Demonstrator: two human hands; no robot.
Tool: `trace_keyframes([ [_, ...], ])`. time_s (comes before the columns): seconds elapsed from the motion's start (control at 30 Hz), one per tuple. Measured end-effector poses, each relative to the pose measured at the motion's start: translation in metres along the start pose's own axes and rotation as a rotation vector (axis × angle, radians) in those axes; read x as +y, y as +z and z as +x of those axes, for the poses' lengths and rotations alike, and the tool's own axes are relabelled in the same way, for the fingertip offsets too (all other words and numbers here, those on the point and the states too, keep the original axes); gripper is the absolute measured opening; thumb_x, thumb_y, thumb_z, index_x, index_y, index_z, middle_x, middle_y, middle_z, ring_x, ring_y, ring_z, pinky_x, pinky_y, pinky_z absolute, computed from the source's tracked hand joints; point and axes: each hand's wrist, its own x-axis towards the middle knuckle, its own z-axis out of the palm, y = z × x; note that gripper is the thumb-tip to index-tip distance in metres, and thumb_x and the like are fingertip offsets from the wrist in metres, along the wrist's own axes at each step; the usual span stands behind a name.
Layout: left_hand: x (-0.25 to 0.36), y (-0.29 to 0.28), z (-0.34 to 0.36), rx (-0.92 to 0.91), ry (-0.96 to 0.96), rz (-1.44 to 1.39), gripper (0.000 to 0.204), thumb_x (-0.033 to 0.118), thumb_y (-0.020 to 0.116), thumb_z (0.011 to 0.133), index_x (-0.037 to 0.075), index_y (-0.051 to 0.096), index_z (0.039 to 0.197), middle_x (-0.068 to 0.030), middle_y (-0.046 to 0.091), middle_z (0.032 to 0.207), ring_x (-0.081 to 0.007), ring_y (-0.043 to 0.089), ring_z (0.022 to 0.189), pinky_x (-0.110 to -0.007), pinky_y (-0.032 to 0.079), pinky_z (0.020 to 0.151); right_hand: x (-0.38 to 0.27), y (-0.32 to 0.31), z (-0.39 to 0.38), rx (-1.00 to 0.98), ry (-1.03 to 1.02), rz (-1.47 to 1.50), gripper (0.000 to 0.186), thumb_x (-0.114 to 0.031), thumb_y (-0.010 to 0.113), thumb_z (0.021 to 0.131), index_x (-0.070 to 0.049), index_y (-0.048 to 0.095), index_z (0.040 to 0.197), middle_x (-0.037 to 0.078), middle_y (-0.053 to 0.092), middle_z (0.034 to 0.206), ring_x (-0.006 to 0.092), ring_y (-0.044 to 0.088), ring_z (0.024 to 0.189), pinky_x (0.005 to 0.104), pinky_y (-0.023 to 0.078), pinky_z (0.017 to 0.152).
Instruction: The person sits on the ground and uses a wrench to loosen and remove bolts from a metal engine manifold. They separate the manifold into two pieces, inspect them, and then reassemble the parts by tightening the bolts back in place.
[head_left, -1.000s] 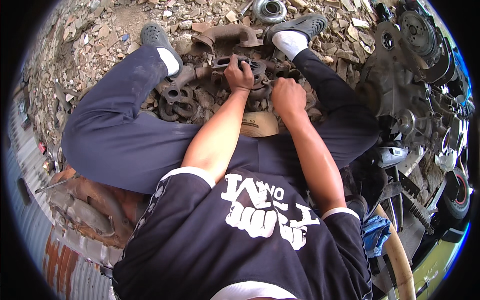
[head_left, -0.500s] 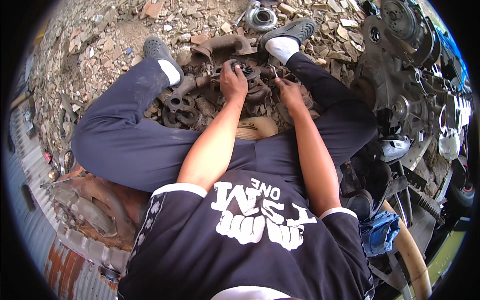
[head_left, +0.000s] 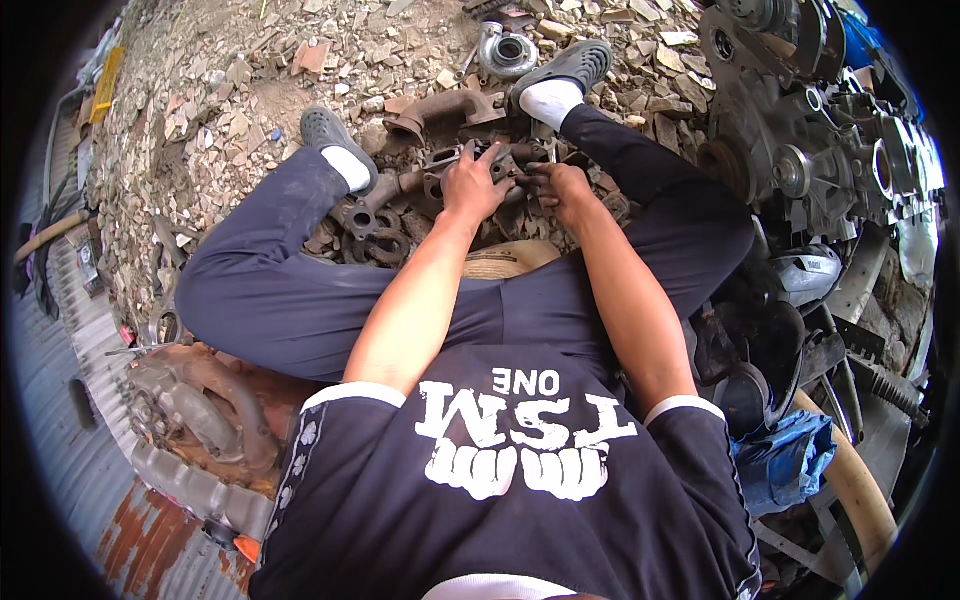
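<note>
A rusty exhaust manifold (head_left: 405, 185) lies on the rubble between my lower legs, its flanged arm pointing to the left. Over its middle is my left hand (head_left: 472, 187), its fingers bent around the upper part and its thumb toward the right. My right hand (head_left: 562, 192) sits just right of it, closed, with fingertips against the manifold's right side close to my left thumb. What those fingertips pinch is too small and dark to make out. A thin bright metal piece (head_left: 553, 151) shows just above the right hand.
Beyond the manifold lie a rusty curved pipe (head_left: 445, 112) and a silver turbocharger (head_left: 508, 52). My shoes (head_left: 330, 138) flank this spot. Engine castings (head_left: 790, 170) and a blue plastic bag (head_left: 785, 465) are on the right. Another rusty manifold (head_left: 225, 420) rests at left on corrugated sheet (head_left: 95, 380).
My right hand has shifted left and down, its fingers now against the manifold close to my left hand. My left hand has spread lower over the part. The whole view has tilted slightly.
</note>
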Motion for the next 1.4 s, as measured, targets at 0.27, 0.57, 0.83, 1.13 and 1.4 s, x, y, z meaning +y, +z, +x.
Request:
trace_keyframes([
  [0.27, -0.034, -0.002, 0.017, -0.078, -0.032, -0.162, 0.051, 0.040, 0.073, 0.090, 0.028, 0.063, 0.139, -0.0179, 0.053, 0.148, -0.0367, 0.055, 0.131, -0.043, 0.047, 0.109, -0.021, 0.003, -0.079, 0.236, -0.528, -1.528, 0.031, -0.035, 0.067, 0.094, -0.012, 0.078, 0.111, 0.023, 0.073, 0.104, 0.0388, 0.070, 0.101, 0.0489, 0.055, 0.088],
  [0.57, -0.032, -0.010, 0.019, -0.066, -0.084, -0.202, 0.073, 0.046, 0.080, 0.083, 0.023, 0.055, 0.146, -0.0254, 0.067, 0.123, -0.0409, 0.064, 0.117, -0.046, 0.050, 0.103, 0.017, 0.006, -0.052, 0.236, -0.814, -1.623, 0.028, -0.030, 0.066, 0.090, -0.004, 0.077, 0.088, 0.027, 0.071, 0.088, 0.0440, 0.071, 0.088, 0.0512, 0.058, 0.079],
  [0.83, -0.034, -0.008, 0.022, -0.043, -0.032, -0.211, 0.076, 0.041, 0.083, 0.080, 0.012, 0.055, 0.145, -0.0265, 0.068, 0.118, -0.0402, 0.066, 0.112, -0.045, 0.052, 0.100, 0.033, 0.031, -0.067, 0.309, -0.643, -1.452, 0.023, -0.016, 0.058, 0.093, -0.001, 0.068, 0.108, 0.029, 0.071, 0.098, 0.0462, 0.070, 0.092, 0.0539, 0.055, 0.084],
  [1.13, -0.037, -0.015, 0.023, -0.093, -0.092, -0.225, 0.080, 0.051, 0.083, 0.077, 0.019, 0.057, 0.145, -0.0286, 0.068, 0.118, -0.0418, 0.065, 0.115, -0.048, 0.051, 0.101, 0.012, 0.034, -0.069, 0.231, -0.655, -1.561, 0.031, -0.025, 0.066, 0.095, -0.001, 0.058, 0.113, 0.031, 0.070, 0.098, 0.0496, 0.068, 0.096, 0.0563, 0.053, 0.083],
  [1.4, -0.035, -0.013, 0.026, -0.094, -0.073, -0.202, 0.076, 0.051, 0.081, 0.079, 0.018, 0.058, 0.144, -0.0285, 0.068, 0.117, -0.0419, 0.065, 0.114, -0.046, 0.051, 0.101, 0.027, 0.023, -0.069, 0.271, -0.633, -1.369, 0.041, -0.023, 0.066, 0.094, 0.001, 0.047, 0.121, 0.032, 0.069, 0.094, 0.0517, 0.067, 0.092, 0.0573, 0.052, 0.082],
])
